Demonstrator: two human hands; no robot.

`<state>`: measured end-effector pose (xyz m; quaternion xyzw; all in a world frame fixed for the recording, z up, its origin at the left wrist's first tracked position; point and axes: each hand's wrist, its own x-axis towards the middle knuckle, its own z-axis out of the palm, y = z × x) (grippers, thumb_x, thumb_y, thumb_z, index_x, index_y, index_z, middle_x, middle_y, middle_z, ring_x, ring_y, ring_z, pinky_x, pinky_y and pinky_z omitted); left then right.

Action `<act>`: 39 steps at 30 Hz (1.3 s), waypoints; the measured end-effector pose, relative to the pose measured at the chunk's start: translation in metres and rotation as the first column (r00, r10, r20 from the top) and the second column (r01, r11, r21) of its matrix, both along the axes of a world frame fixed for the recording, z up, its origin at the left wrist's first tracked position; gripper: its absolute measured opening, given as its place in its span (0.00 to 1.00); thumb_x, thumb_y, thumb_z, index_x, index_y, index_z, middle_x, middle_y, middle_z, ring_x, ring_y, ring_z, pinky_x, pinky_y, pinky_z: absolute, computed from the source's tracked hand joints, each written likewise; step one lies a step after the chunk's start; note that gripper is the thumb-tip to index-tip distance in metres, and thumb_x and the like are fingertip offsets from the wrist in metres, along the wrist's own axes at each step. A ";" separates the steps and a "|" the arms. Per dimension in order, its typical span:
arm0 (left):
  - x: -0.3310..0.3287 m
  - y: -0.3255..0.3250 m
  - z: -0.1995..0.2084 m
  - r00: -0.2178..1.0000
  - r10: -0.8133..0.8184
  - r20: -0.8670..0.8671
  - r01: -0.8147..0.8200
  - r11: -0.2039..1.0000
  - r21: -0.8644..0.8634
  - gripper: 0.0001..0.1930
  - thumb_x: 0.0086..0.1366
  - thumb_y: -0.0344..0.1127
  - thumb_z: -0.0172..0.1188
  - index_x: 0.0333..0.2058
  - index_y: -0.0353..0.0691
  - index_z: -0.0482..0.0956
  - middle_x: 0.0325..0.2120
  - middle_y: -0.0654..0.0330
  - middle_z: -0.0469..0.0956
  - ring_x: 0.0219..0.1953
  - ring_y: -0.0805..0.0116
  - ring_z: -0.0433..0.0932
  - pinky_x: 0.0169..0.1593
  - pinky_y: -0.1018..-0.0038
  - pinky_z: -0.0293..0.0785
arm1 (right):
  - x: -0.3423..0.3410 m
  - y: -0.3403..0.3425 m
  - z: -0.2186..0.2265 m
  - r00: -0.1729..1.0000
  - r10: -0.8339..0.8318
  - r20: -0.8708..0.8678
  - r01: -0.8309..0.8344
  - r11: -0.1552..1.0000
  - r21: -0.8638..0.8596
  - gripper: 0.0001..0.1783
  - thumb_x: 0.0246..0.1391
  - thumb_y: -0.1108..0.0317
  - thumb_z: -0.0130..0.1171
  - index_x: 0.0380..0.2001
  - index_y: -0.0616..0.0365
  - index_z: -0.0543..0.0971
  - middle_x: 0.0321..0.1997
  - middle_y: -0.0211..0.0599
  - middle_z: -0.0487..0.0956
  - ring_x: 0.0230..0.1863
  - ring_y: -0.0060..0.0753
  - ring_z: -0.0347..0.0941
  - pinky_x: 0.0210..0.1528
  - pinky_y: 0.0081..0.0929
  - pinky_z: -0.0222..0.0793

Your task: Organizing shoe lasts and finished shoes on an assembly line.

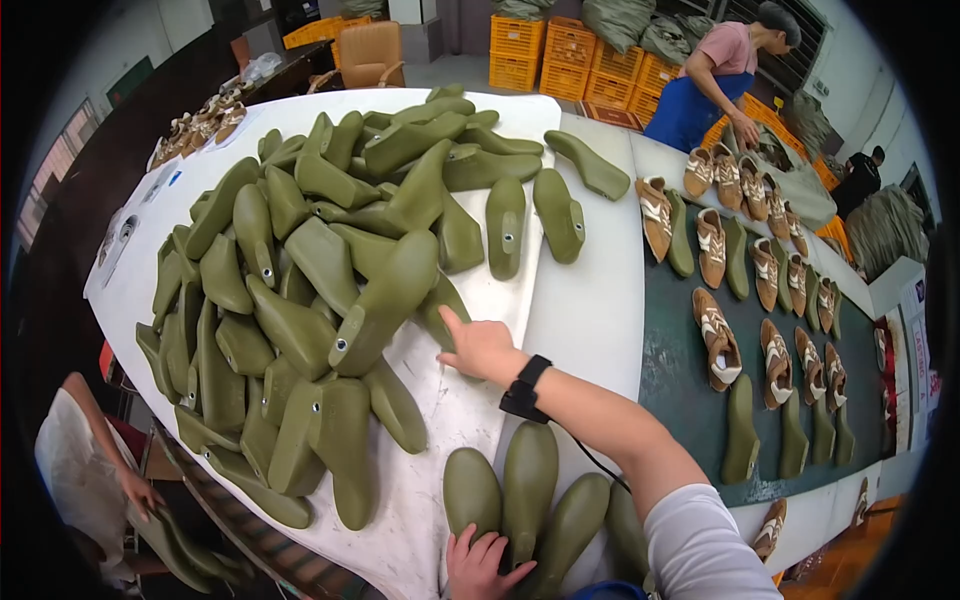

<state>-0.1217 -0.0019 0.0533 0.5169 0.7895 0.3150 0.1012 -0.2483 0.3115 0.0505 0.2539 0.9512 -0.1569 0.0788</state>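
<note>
Many dark green shoe lasts (300, 340) lie heaped on a white-covered table, several showing a metal-ringed hole. At the heap's right edge my right hand (483, 348), with a black band at the wrist, closes its fingers round the end of one shoe last (440, 305). Part of that last is hidden by the hand and by a last lying over it. Near the lower edge, my left hand (478, 568) rests with fingers apart against the ends of a shoe last (472, 490) and its neighbour (530, 478). More lasts stand to their right, partly behind my right forearm.
On the right, a dark green board (665, 400) bears rows of brown-and-white shoes (715, 335) beside green lasts. A person in a blue apron (700, 105) reaches over shoes at the far right. Another person's arm (105, 440) is at lower left. Orange crates (570, 45) stand behind.
</note>
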 end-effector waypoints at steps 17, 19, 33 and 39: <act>0.001 0.004 -0.015 0.987 -0.019 -0.160 0.033 0.995 0.089 0.24 0.43 0.43 0.67 0.40 0.39 0.74 0.41 0.53 0.73 0.51 0.46 0.65 0.54 0.52 0.58 | 0.299 -0.028 0.038 0.658 -0.736 -0.158 0.494 0.581 -0.647 0.32 0.44 0.61 0.58 0.53 0.65 0.65 0.45 0.46 0.74 0.47 0.35 0.71 0.50 0.26 0.65; 0.005 0.004 -0.009 0.967 -0.048 -0.250 0.062 0.997 0.048 0.26 0.45 0.42 0.65 0.43 0.40 0.72 0.44 0.52 0.70 0.53 0.45 0.62 0.56 0.51 0.56 | 0.330 -0.048 0.037 0.581 -0.795 -0.175 0.513 0.525 -0.679 0.30 0.46 0.63 0.58 0.52 0.64 0.66 0.46 0.44 0.74 0.48 0.33 0.70 0.50 0.25 0.64; 0.132 0.042 -0.032 0.652 -0.733 -0.193 0.747 0.664 0.000 0.35 0.47 0.54 0.64 0.51 0.40 0.69 0.54 0.46 0.61 0.58 0.44 0.56 0.56 0.54 0.57 | 0.444 -0.186 0.060 0.182 -0.971 -0.158 0.103 0.178 -0.979 0.26 0.52 0.67 0.56 0.53 0.63 0.65 0.47 0.37 0.72 0.48 0.27 0.69 0.48 0.22 0.65; 0.151 0.060 -0.036 0.600 -0.800 0.006 0.800 0.599 -0.047 0.34 0.46 0.59 0.64 0.41 0.35 0.70 0.49 0.40 0.62 0.56 0.38 0.55 0.59 0.53 0.56 | 0.450 -0.112 0.022 0.207 -0.959 -0.194 0.265 0.246 -0.932 0.27 0.49 0.63 0.57 0.51 0.60 0.66 0.41 0.39 0.75 0.42 0.30 0.72 0.44 0.24 0.67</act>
